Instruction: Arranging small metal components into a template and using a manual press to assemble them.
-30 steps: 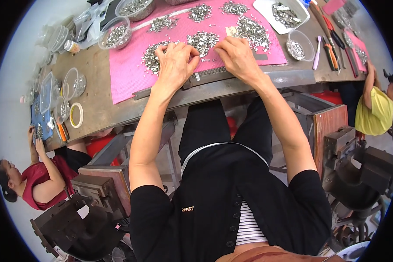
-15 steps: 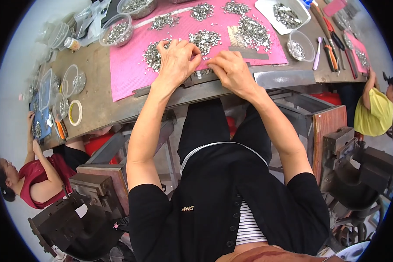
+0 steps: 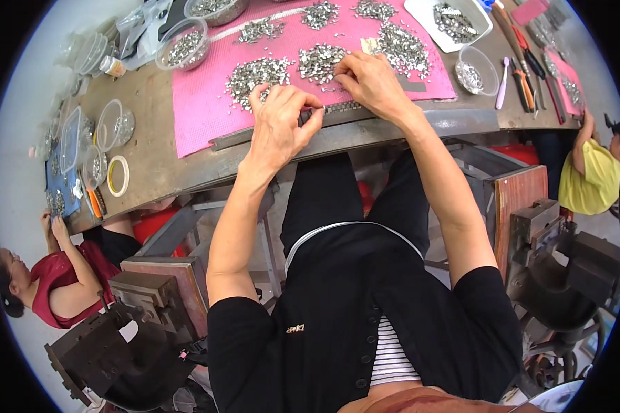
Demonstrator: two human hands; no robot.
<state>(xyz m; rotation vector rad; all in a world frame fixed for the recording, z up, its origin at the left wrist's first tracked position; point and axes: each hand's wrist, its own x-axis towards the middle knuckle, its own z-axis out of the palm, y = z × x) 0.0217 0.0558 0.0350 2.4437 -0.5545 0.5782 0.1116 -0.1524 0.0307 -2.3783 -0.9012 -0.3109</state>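
Observation:
A long dark metal bar (image 3: 344,107) with a row of small metal pieces along it lies at the front edge of the pink mat (image 3: 200,110). Over the bar, my left hand (image 3: 280,124) is closed, thumb and forefinger brought together; anything pinched there is too small to name. My right hand (image 3: 375,81) has its fingertips pressed together at the right side of the middle pile of small silvery metal pieces (image 3: 318,63). What they grip is hidden. Beyond my left fingers spreads another pile of such pieces (image 3: 255,77).
More heaps (image 3: 401,49) lie farther back on the mat. Around it stand a round tub (image 3: 184,45), a white tray (image 3: 427,10) and a small cup (image 3: 477,69) of metal pieces. Pliers (image 3: 522,86) and a tape roll (image 3: 118,176) flank it. People work on both sides.
My right hand has moved up and away from the bar to the edge of the middle pile, uncovering part of the bar. My left hand has shifted slightly nearer to me and right.

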